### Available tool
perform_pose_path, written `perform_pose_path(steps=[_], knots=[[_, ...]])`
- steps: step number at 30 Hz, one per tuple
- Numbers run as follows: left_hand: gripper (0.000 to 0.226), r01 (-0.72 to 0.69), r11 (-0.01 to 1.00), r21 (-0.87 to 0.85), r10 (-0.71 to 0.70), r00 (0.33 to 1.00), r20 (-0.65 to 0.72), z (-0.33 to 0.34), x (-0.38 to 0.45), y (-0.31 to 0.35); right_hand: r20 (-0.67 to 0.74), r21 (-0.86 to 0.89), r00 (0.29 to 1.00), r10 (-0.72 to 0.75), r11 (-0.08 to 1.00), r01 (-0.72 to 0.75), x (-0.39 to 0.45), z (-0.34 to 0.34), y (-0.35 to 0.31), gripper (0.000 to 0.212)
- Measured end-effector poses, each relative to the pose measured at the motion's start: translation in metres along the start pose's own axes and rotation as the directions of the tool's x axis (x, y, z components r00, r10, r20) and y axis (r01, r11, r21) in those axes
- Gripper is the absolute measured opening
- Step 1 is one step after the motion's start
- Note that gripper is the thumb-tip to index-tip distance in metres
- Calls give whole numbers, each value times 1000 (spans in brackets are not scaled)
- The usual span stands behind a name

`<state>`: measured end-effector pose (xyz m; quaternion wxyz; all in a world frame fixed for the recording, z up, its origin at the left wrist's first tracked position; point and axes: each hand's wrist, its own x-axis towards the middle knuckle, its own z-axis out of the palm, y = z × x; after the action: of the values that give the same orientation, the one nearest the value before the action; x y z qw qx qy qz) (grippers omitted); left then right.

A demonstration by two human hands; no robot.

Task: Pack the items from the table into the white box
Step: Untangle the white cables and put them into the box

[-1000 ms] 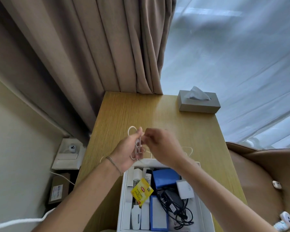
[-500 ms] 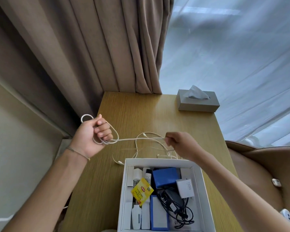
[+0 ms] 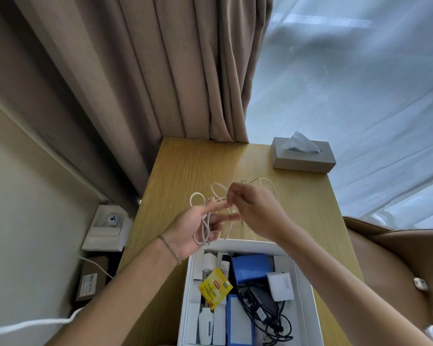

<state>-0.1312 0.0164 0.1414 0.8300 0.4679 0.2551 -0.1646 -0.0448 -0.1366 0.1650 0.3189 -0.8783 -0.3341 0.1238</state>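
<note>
A thin white cable (image 3: pixel 220 189) is looped around the fingers of my left hand (image 3: pixel 198 227), which is held palm up just beyond the white box (image 3: pixel 304 278). My right hand (image 3: pixel 256 211) pinches a strand of the same cable at my left fingertips, and more cable arcs out behind it over the wooden table (image 3: pixel 185 171). The box sits at the table's near edge and holds a yellow tea packet (image 3: pixel 215 287), a blue case (image 3: pixel 251 268), a white charger (image 3: pixel 280 287), a black adapter with its cord (image 3: pixel 260 308) and white items.
A grey tissue box (image 3: pixel 303 157) stands at the table's far right corner. Brown curtains (image 3: pixel 160 71) hang behind the table. A brown leather seat (image 3: pixel 398 258) is at the right. On the floor to the left lie a white box with a small device (image 3: pixel 108 227) and a cardboard box (image 3: pixel 91 278).
My left hand, which had pulled the cable out to the left, has come back to the centre. My right hand has met it again, adding another loop of cable around the left fingers.
</note>
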Motion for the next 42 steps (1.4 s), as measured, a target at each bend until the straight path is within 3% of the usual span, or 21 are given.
perform_pose_path(steps=[4, 7, 10, 13, 18, 21, 23, 26, 29, 33, 38, 42], knots=[[46, -166, 983, -74, 159, 983, -97, 12, -1, 9, 121, -146, 989, -83, 984, 100, -13, 14, -12, 26], [46, -255, 943, -212, 228, 963, -141, 15, -4, 14, 154, -139, 985, -78, 985, 100, -16, 19, -7, 28], [47, -264, 854, -448, 230, 964, -129, 2, -7, 28, 221, -95, 973, -61, 992, 84, -18, 17, 7, 30], [46, -237, 831, -503, 221, 971, -92, -22, -19, 49, 230, -127, 973, -29, 990, 60, -17, 8, 29, 30], [42, -141, 905, -402, 170, 985, 38, -63, -40, 66, 122, -179, 989, 78, 982, -55, -6, -6, 70, 30], [40, -40, 979, -199, 75, 982, 172, -70, -47, 58, -26, -198, 992, 124, 972, -126, 6, -9, 80, 32], [36, -9, 1000, -21, 13, 981, 193, -64, -47, 41, -123, -188, 983, 135, 970, -156, 14, -8, 75, 33], [37, 58, 993, 106, -71, 990, 123, -40, -43, 13, -215, -158, 972, 97, 978, -133, 21, -5, 53, 37], [41, 84, 995, 53, -87, 995, 46, -12, -33, -4, -180, -139, 983, -20, 990, -5, 15, 4, 18, 41], [36, 0, 999, -47, -6, 992, -125, 9, -23, -4, -6, -191, 991, -137, 972, 133, -4, 17, -17, 36], [34, -166, 978, -122, 129, 955, -268, 14, -17, 5, 88, -320, 967, -237, 913, 253, -22, 26, -25, 32], [45, -254, 859, -446, 127, 947, -294, -2, -15, 25, 174, -197, 957, -234, 944, 267, -33, 34, -3, 24]])
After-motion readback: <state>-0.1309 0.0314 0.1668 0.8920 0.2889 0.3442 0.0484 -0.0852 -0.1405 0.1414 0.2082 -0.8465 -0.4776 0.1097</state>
